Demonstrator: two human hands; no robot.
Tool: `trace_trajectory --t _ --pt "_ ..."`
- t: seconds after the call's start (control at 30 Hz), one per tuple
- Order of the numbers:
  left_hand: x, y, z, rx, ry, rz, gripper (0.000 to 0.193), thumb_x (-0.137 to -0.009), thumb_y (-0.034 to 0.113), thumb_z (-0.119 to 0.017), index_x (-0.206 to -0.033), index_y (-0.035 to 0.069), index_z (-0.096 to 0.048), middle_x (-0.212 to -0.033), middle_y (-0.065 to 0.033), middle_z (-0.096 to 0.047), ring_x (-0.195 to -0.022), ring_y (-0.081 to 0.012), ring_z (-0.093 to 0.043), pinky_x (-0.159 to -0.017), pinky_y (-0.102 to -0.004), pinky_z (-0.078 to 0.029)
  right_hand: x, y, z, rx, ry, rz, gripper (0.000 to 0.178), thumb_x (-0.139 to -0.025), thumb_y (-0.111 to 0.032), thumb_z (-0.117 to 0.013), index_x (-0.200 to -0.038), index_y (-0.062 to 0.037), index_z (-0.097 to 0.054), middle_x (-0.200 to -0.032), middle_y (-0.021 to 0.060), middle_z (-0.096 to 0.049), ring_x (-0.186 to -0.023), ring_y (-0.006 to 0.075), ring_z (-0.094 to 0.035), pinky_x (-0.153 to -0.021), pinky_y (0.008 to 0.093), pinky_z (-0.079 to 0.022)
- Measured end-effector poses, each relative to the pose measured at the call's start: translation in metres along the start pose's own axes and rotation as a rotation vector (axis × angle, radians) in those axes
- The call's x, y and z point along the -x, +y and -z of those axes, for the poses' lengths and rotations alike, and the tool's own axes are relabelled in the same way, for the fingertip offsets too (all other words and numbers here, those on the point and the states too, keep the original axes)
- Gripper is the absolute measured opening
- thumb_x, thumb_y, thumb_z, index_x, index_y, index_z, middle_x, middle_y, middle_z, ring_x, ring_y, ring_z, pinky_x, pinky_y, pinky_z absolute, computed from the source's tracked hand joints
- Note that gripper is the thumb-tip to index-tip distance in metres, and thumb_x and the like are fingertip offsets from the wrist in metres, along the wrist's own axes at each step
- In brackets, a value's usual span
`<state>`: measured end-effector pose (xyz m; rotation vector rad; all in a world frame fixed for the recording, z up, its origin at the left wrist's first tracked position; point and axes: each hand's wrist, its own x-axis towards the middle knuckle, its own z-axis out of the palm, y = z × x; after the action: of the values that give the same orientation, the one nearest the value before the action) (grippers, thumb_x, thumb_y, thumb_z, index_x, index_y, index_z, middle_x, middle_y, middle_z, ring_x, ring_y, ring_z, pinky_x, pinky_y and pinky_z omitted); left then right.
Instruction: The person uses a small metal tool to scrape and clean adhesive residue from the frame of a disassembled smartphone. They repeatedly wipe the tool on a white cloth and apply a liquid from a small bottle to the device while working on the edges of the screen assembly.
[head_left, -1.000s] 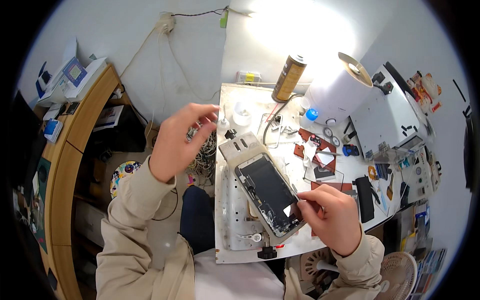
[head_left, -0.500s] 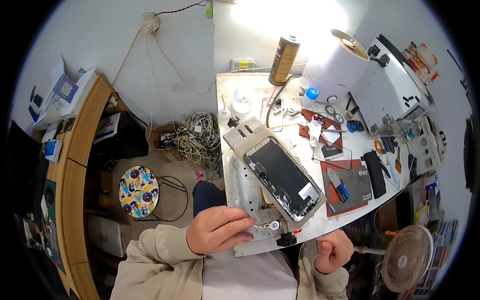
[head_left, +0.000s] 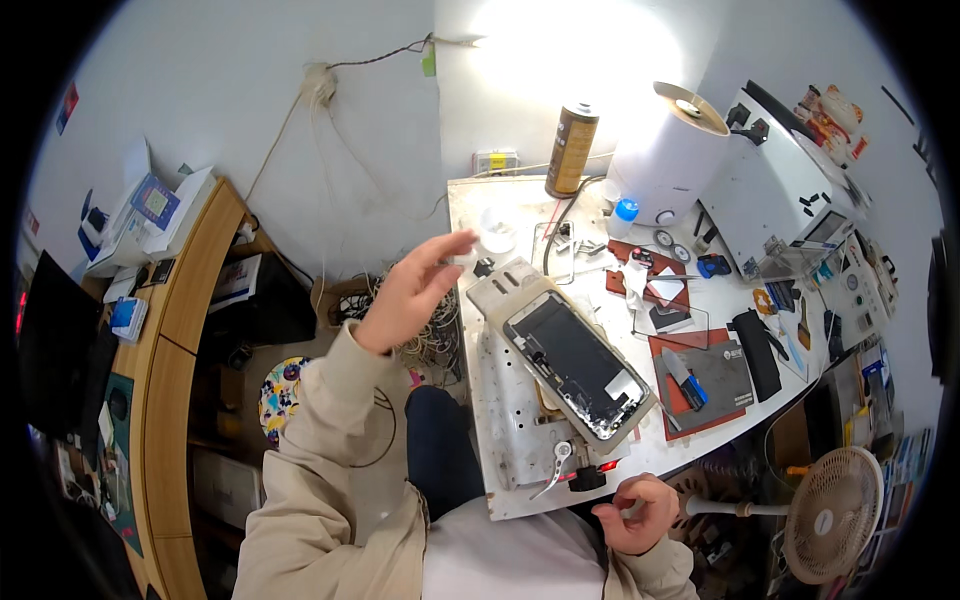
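Hovering over the far-left corner of the bench (head_left: 655, 455), L hand (head_left: 412, 295) is half open, thumb apart from fingers, tips right by the small white bottle (head_left: 463, 256); can't tell if they touch it. White cup (head_left: 497, 235) is just beyond. R hand (head_left: 640, 512) is down at the near edge, fingers loosely curled; can't tell if there's anything inside.

Phone (head_left: 578, 362) lies mid-bench on the metal plate (head_left: 500, 287), slanting far left to near right, neither hand on it. Lever (head_left: 562, 458) & black knob (head_left: 587, 480) sit by the plate's near end. Mat (head_left: 725, 372) w/ blue tool (head_left: 692, 392) is off to the right.

Handling, my guess: phone's light, thin, stiff; dark panel (head_left: 585, 350) prob. slick, def. fragile. Ribbon bits (head_left: 533, 347) along its L edge look delicate, so no thumbs there. Best grip: by the outer rim, long sides, even pressure, no twisting. Plate looks heavier & rigid.
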<state>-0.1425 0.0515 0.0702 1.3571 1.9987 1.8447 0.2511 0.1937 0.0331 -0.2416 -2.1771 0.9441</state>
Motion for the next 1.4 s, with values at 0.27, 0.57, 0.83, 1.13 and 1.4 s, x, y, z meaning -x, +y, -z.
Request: trace_trajectory --t 0.27,0.57,0.83,1.13,1.4 --pt "0.031 0.009 0.053 0.091 -0.251 0.207 0.024 -0.1 -0.007 -0.07 -0.122 -0.002 -0.078 -0.12 -0.0082 -0.077 -0.107 -0.0135 -0.072 -0.094 -0.0297 -0.058 -0.018 0.02 0.04 0.259 0.238 -0.074 0.016 -0.1 -0.012 -0.077 -0.106 -0.0012 -0.067 -0.084 0.0085 -0.066 -0.066 0.0187 -0.06 -0.061 0.0318 -0.047" --pt "0.154 0.1 -0.013 -0.382 -0.149 -0.342 0.028 -0.079 0.028 -0.098 -0.094 0.014 -0.077 -0.086 0.0027 -0.072 -0.078 -0.0183 -0.067 -0.073 -0.0349 -0.047 -0.16 -0.001 0.065 0.374 0.038 0.068 0.004 -0.104 -0.004 -0.072 -0.105 -0.0001 -0.074 -0.083 0.0063 -0.065 -0.066 0.0118 -0.057 -0.059 0.0268 -0.043" --pt "0.158 0.121 -0.102 -0.633 0.063 -0.652 0.031 -0.091 0.046 -0.084 -0.093 0.021 -0.066 -0.097 0.009 -0.062 -0.089 -0.0142 -0.054 -0.082 -0.032 -0.039 -0.208 0.013 0.045 0.414 -0.147 0.097 0.008 -0.098 -0.008 -0.077 -0.105 -0.0038 -0.079 -0.093 0.0103 -0.075 -0.069 0.0217 -0.07 -0.062 0.0328 -0.053" --pt "0.132 0.133 -0.111 -0.549 -0.098 -0.667 0.025 -0.093 0.043 -0.082 -0.098 0.021 -0.07 -0.099 0.0072 -0.064 -0.092 -0.0158 -0.059 -0.083 -0.0319 -0.043 -0.131 0.092 0.046 0.463 -0.184 -0.127 0.011 -0.097 -0.016 -0.077 -0.103 -0.0062 -0.079 -0.095 0.0103 -0.075 -0.083 0.0327 -0.073 -0.072 0.042 -0.057" --pt "0.016 0.102 -0.02 -0.66 -0.25 -0.564 0.041 -0.091 -0.003 -0.074 -0.13 0.007 -0.075 -0.123 -0.0069 -0.075 -0.111 -0.0303 -0.068 -0.094 -0.0416 -0.057 -0.089 0.106 0.043 0.395 -0.153 -0.194 0.01 -0.097 -0.01 -0.076 -0.103 -0.0031 -0.078 -0.094 0.0123 -0.074 -0.081 0.0333 -0.07 -0.073 0.0405 -0.055"
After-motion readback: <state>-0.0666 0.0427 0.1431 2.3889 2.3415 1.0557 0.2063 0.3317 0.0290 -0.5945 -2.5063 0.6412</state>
